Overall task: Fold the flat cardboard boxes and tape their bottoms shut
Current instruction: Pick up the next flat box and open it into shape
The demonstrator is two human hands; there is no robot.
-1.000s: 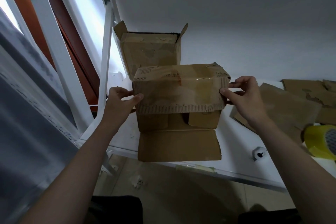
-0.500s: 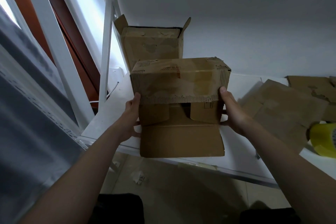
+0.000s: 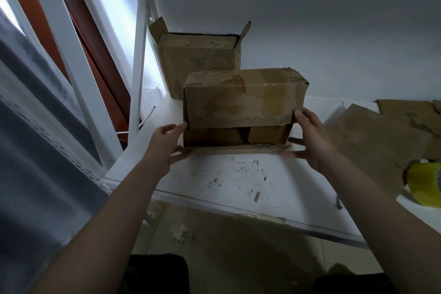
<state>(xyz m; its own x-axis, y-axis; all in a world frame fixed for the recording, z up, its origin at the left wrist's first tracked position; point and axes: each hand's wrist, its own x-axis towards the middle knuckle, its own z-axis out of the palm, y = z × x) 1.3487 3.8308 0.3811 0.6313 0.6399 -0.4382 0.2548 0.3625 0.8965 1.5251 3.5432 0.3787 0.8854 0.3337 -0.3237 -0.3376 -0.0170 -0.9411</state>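
Head view: one box (image 3: 243,100), its glossy top face judged to be the taped bottom, is steadied on its side on the tabletop (image 3: 238,181) between the left grip (image 3: 167,143) and right grip (image 3: 310,138), both spread and merely touching it. A second folded box (image 3: 198,59) is stood behind. Flat cardboard (image 3: 381,131) near the tape roll (image 3: 424,184) is judged still to be folded

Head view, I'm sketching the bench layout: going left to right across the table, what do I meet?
left hand → taped cardboard box → right hand → flat cardboard sheets → yellow tape roll. The open box behind overlaps the taped one, so it is left out.
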